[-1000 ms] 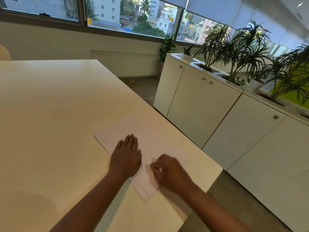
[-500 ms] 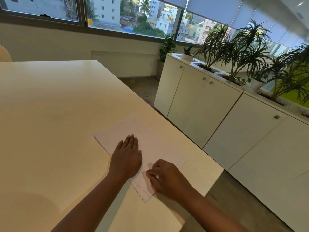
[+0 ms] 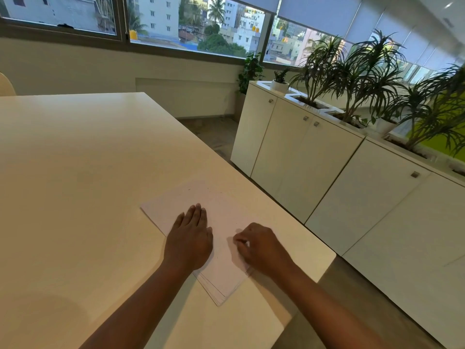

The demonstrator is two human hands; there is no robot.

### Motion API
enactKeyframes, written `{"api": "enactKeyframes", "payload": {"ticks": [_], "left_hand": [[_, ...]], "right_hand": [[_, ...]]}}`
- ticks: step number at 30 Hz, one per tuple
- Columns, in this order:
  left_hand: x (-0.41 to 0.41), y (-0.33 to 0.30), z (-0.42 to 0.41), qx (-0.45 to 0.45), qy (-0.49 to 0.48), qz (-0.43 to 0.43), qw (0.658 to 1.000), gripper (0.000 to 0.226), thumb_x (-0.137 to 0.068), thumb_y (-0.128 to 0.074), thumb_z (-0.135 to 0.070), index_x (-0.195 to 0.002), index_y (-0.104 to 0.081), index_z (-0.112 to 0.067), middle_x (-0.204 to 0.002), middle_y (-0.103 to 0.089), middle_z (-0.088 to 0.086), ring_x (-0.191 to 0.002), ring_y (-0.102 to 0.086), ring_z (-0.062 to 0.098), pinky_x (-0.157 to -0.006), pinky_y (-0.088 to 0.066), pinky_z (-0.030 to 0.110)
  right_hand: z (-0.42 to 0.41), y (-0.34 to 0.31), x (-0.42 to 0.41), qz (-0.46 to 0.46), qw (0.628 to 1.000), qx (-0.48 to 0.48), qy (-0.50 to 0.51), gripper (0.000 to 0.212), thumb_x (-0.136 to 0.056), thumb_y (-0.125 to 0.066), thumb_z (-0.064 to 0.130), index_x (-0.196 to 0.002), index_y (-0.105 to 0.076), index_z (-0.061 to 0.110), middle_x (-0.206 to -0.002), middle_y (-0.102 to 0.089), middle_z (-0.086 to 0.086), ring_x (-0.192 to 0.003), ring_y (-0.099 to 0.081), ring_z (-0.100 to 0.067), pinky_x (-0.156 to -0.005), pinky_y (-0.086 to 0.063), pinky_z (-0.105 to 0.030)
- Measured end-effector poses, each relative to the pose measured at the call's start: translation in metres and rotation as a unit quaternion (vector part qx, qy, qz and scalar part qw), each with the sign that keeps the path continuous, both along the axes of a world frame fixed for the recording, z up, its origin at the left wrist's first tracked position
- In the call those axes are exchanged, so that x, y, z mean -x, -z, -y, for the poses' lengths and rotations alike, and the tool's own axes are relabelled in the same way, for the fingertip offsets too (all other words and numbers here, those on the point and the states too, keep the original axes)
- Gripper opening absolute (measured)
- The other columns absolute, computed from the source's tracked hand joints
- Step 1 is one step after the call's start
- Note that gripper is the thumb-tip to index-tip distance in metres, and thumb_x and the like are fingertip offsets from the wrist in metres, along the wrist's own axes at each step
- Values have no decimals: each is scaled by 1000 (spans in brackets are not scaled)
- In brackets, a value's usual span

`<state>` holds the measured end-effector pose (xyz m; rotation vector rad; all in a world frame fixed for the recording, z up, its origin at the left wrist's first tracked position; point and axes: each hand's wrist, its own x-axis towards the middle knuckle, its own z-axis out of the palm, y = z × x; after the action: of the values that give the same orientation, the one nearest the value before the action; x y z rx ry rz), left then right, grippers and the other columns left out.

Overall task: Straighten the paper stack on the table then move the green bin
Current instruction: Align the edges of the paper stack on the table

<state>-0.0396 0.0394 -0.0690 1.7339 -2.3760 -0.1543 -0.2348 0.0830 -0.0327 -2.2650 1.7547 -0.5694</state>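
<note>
— Paper stack of thin white sheets [image 3: 221, 248]: where does it lie?

— On the broad cream-white table [image 3: 83, 172], near its right edge and close to the near right corner, set at a slant to that edge. The sheets fan out unevenly at the stack's near corner.

— And the hands?

— Left hand [image 3: 189, 241] lies flat, palm down, fingers together and fully stretched, pressing the stack's left half and gripping nothing. Right hand [image 3: 261, 246] rests on the right half with fingers curled under; it may be pinching the top sheet's edge, but I cannot tell from this angle.

— What surrounds it?

— A run of white cabinets with small metal knobs [image 3: 314, 167] stands to the right, across a strip of grey floor [image 3: 219, 132], with spiky green potted plants [image 3: 357, 79] on top. Windows [image 3: 193, 23] run along the far wall.

— Room to move?

— Open tabletop spreads to the left and beyond the stack; on the right the table edge is near.
</note>
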Motion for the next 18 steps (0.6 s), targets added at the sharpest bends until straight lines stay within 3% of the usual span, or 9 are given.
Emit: {"api": "enactKeyframes", "payload": {"ticks": [4, 7, 11, 14, 18], "left_hand": [[0, -1, 0, 4, 0, 0, 1000, 61, -104, -9, -38, -156, -4, -8, -165, 0, 10, -153, 1, 21, -125, -4, 38], [0, -2, 0, 4, 0, -2, 1000, 60, -104, -9, -38, -156, -3, -8, -165, 1, 10, -153, 2, 21, -125, -3, 38], [0, -2, 0, 0, -4, 5, 1000, 61, -104, -8, -40, -156, 0, -9, -165, 4, 10, -152, 5, 22, -125, -2, 39], [0, -3, -1, -7, -4, 7, 1000, 61, -103, -7, -40, -155, 3, -9, -164, 8, 9, -152, 8, 22, -124, 1, 40], [1, -3, -1, -10, -5, 8, 1000, 61, -103, -7, -40, -155, 3, -10, -165, 7, 9, -152, 8, 22, -124, 2, 39]], "right_hand": [[21, -16, 31, -25, 996, 3, 90, 19, -89, -57, 14, -91, -76, 13, -86, -68, -9, -84, -61, -22, -76, -47, -29], [19, -13, 21, -48, 996, 0, 74, 21, -88, -53, 16, -78, -71, 14, -81, -62, -7, -78, -61, -23, -72, -50, -32], [1, -7, 2, 2, 1000, -23, 4, 14, -83, -61, 25, -87, -75, 23, -80, -60, 9, -70, -57, -6, -66, -44, -12], [11, -12, 21, 19, 998, 0, 60, 14, -84, -63, 18, -81, -76, 18, -78, -68, -1, -71, -61, -12, -68, -49, -25], [20, -16, 26, -23, 995, 5, 95, 20, -85, -56, 14, -69, -68, 13, -78, -64, -9, -75, -60, -22, -69, -48, -31]]}}
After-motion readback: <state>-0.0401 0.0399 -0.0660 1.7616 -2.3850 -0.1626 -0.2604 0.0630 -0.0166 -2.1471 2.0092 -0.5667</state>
